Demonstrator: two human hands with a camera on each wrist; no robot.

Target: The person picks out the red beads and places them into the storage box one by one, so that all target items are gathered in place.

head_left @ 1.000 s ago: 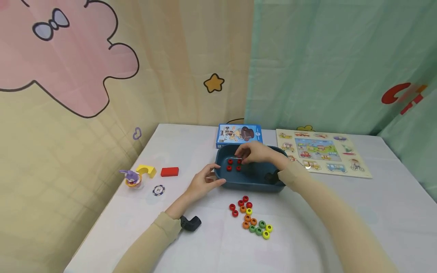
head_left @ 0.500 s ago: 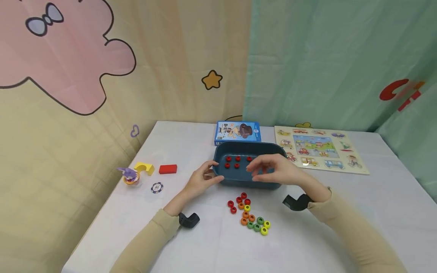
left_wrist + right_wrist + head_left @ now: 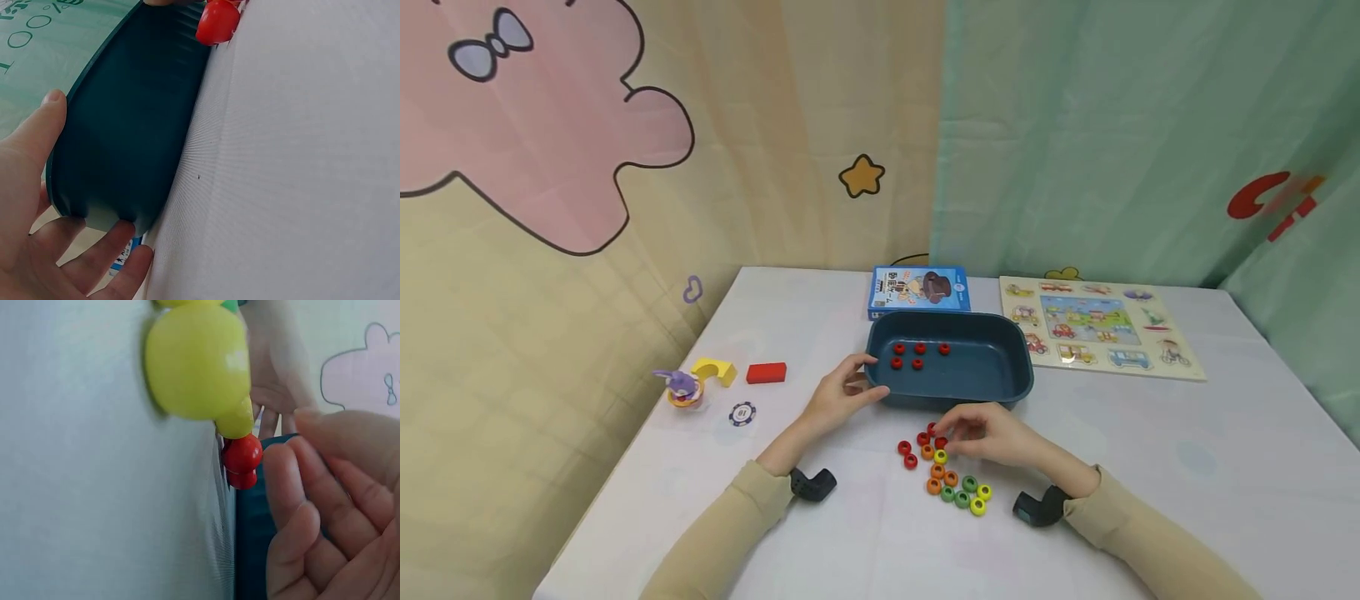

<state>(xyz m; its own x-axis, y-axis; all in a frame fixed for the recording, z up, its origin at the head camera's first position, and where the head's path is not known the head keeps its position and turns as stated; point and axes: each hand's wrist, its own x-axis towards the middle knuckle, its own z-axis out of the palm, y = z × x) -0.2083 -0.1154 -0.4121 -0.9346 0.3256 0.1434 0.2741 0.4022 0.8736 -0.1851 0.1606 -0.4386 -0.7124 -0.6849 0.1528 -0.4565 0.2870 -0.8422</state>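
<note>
A dark teal tray (image 3: 985, 367) stands mid-table with several red beads (image 3: 917, 364) at its left side. My left hand (image 3: 838, 398) holds the tray's left end, the thumb near the front corner and the other fingers against the end wall, as the left wrist view shows. In front of the tray lies a group of red, orange, yellow and green beads (image 3: 951, 479). Over the upper right of that group is my right hand (image 3: 992, 435), fingers loosely bent, partly covering red beads. In the right wrist view its fingertips are beside a red bead (image 3: 242, 453), with nothing between them.
Behind the tray lies a blue picture box (image 3: 917, 290). A vehicle puzzle board (image 3: 1097, 329) is at the back right. To the left are a red block (image 3: 766, 372), a yellow arch block (image 3: 713, 371), a purple toy figure (image 3: 682, 387) and a poker chip (image 3: 742, 413).
My right hand has left the tray and come down to the beads in front of it. A fifth red bead now shows in the tray. The left hand stays at the tray's end.
</note>
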